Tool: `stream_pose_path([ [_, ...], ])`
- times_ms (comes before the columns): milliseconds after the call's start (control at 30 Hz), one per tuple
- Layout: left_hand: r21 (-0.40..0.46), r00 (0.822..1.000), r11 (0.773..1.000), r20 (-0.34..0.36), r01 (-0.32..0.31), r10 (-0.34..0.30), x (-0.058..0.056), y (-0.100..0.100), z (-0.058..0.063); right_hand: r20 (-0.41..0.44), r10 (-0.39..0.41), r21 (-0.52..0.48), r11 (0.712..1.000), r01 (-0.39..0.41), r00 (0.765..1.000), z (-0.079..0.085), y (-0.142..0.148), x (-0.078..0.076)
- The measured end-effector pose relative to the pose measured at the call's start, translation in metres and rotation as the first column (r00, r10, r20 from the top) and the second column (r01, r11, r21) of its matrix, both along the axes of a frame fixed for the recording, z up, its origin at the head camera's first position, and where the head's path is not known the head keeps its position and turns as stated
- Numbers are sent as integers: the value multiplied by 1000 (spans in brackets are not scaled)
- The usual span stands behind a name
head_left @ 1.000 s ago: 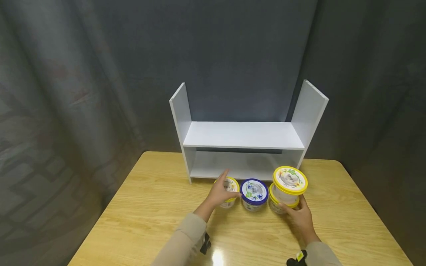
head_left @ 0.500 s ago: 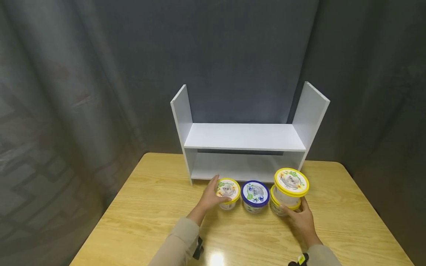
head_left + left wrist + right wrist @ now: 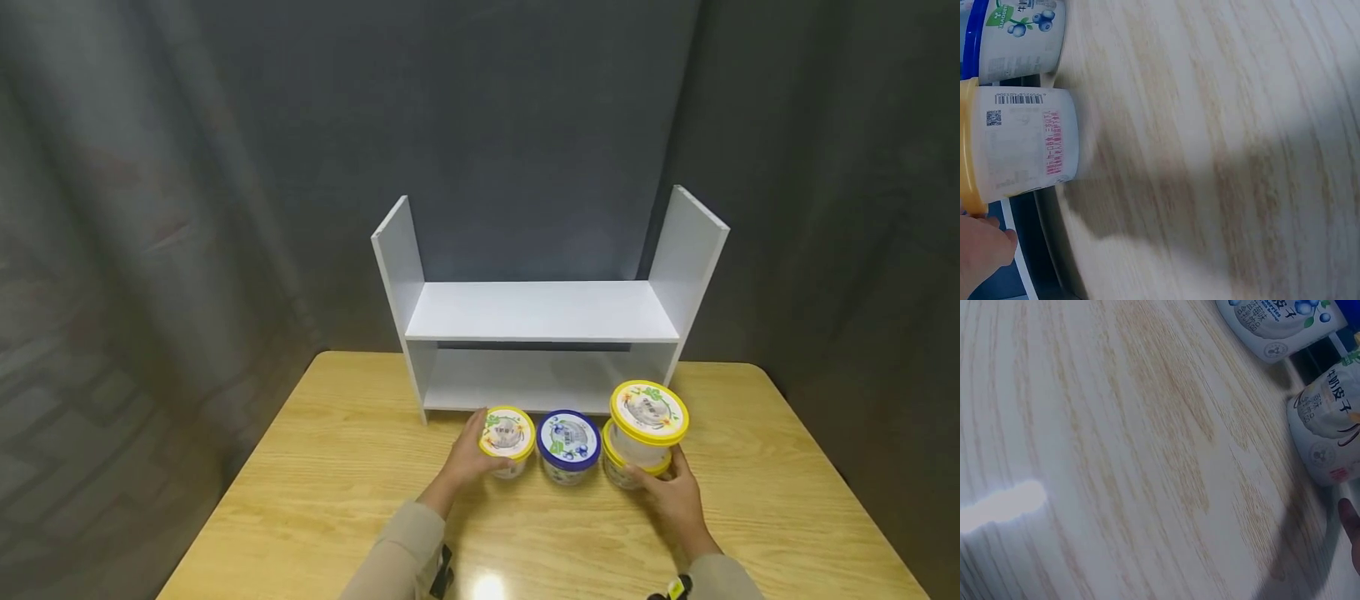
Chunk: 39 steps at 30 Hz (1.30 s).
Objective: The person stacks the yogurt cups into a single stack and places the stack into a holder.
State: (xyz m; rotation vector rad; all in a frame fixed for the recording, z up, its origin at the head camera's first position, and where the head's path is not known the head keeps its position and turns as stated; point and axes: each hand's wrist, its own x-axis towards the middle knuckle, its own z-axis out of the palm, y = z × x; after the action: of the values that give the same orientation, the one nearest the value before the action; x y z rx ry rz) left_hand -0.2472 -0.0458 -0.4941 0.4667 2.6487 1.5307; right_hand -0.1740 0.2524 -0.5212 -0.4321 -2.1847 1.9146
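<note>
Three ice-cream-style tubs stand in a row on the table, with another stacked on the right one. My left hand (image 3: 467,454) holds the left yellow-lidded tub (image 3: 507,435), thumb in front; its fingers (image 3: 985,253) reach the lid in the left wrist view. In the middle is a blue-lidded tub (image 3: 569,442) printed with blueberries. At the right, my right hand (image 3: 675,500) grips around the stack, thumb across the front where the upper yellow-lidded tub (image 3: 649,412) meets the lower yellow-lidded tub (image 3: 617,468). Its far fingers are mostly hidden behind the tubs.
A white two-tier shelf (image 3: 543,311) with tall side panels stands just behind the tubs, and neither tier shows anything on it. The wooden table (image 3: 345,433) has rounded back corners. Dark curtains (image 3: 540,125) hang around its back and sides.
My left hand has moved left and back from over the left tub, closing around its side and uncovering the lid. The right hand stays at the stack; the view has shifted slightly.
</note>
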Motion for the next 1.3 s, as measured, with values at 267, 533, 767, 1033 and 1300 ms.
stream_pose_path([
  [267, 49, 1000, 999, 12, -19, 19, 0, 2, -5, -7, -26, 61, 998, 27, 1000, 0, -3, 0],
  [533, 50, 999, 998, 2, -41, 41, 1, 3, -7, -26, -37, 79, 996, 39, 999, 1, -4, 1],
  [767, 21, 997, 997, -5, -72, 73, 0, 2, -11, -21, -51, 101, 994, 52, 999, -1, -3, 1],
  [1033, 40, 996, 995, -31, -87, 88, 5, -1, -6, 14, -24, 127, 992, 22, 1000, 3, -2, 1],
  [1300, 39, 996, 996, -29, -80, 81, 7, -2, 6, 20, -17, 119, 993, 15, 1000, 5, -2, 2],
])
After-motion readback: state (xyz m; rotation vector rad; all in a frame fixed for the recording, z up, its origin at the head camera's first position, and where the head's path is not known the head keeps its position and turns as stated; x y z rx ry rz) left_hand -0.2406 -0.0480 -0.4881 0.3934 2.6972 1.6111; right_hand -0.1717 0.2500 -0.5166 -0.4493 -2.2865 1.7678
